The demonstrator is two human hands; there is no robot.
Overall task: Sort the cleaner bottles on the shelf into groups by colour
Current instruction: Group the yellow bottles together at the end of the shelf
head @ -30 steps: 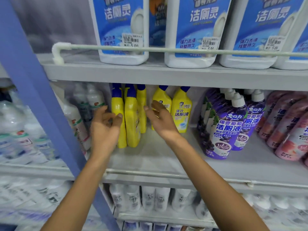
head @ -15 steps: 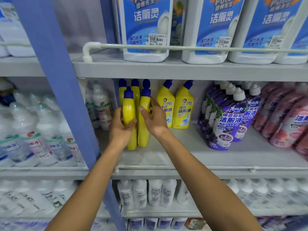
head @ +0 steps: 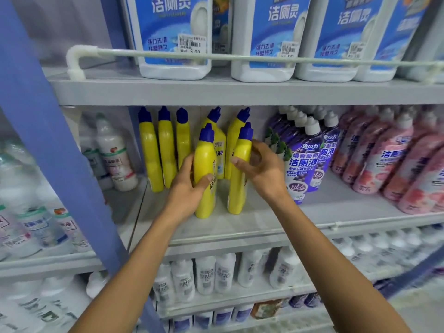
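On the middle shelf point(head: 264, 219) stand several yellow bottles with dark blue caps. My left hand point(head: 186, 188) grips one yellow bottle point(head: 204, 162) at the front. My right hand point(head: 260, 169) grips a second yellow bottle point(head: 240, 169) just to its right. Three more yellow bottles point(head: 165, 150) stand in a row to the left, and two stand behind the held pair. Purple bottles point(head: 302, 159) with white caps stand to the right, then pink bottles point(head: 394, 164) at the far right.
A blue upright post point(head: 48, 140) crosses the left side. White bottles point(head: 115, 155) stand left of the yellow group. Large white jugs with blue labels point(head: 173, 32) fill the top shelf behind a white rail point(head: 216, 57). White bottles point(head: 216, 272) line the lower shelf.
Both hands have carried their two yellow bottles to the right, away from the row at the left, and the bottles now stand a little apart in front of the two rear ones.
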